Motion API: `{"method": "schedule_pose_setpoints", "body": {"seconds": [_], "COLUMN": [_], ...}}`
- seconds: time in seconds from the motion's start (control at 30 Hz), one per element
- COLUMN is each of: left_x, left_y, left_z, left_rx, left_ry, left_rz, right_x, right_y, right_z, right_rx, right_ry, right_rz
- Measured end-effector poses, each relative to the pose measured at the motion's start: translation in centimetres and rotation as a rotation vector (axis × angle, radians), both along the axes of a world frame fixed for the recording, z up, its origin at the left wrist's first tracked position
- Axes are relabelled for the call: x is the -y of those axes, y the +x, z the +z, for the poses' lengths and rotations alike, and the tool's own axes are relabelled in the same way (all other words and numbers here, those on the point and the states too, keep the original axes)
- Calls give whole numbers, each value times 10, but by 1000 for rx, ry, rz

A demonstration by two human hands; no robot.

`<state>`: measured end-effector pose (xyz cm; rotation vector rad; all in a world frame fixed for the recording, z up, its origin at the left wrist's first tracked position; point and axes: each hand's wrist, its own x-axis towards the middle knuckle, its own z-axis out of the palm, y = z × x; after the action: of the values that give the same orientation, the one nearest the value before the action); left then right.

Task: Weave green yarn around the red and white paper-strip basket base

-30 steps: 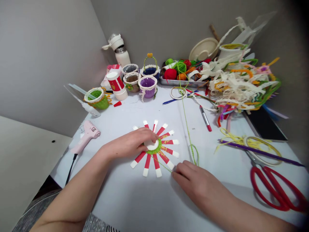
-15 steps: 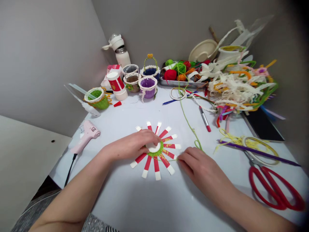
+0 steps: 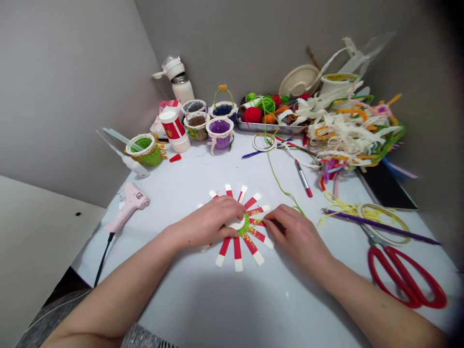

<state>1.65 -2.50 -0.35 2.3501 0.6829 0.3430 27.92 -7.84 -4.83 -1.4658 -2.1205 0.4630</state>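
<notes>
A paper cup cut into red-and-white strips [image 3: 250,241] lies splayed flat on the white table [image 3: 217,299], with green yarn wound round its white base. My left hand [image 3: 212,220] presses down on that base, fingers curled over it. My right hand [image 3: 293,232] sits at the right side of the strips, fingers pinched on the green yarn strand [image 3: 277,179]. The strand runs back to a green yarn ball [image 3: 267,104] in a metal tray [image 3: 253,126].
Red scissors [image 3: 402,278] and a purple stick [image 3: 380,224] lie at the right. A pink glue gun [image 3: 126,205] rests at the left edge. Small woven cup baskets [image 3: 219,131], a glue bottle [image 3: 174,129], a red marker [image 3: 302,178] and a heap of pipe cleaners and raffia [image 3: 351,130] crowd the back.
My right hand has moved left and away from me, from the near right of the strips up to their right side, drawing the green yarn in. My left hand has stayed on the base.
</notes>
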Motion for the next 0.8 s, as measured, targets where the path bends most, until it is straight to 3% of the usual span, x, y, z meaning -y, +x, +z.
{"method": "schedule_pose_setpoints", "body": {"seconds": [0.2, 0.37, 0.57, 0.8], "left_x": [-3, -11, -14, -14], "left_y": [-8, -16, -19, -19], "left_z": [-5, -1, 3, 6], "left_rx": [6, -1, -75, -67], "left_ry": [57, 59, -13, -32], "left_rz": [91, -14, -20, -5], "right_x": [2, 10, 30, 52], "right_y": [5, 7, 4, -4], "right_z": [2, 11, 23, 15], "right_rx": [-53, -40, 52, 138], "right_ry": [95, 121, 83, 106], "right_rz": [79, 156, 287, 407]}}
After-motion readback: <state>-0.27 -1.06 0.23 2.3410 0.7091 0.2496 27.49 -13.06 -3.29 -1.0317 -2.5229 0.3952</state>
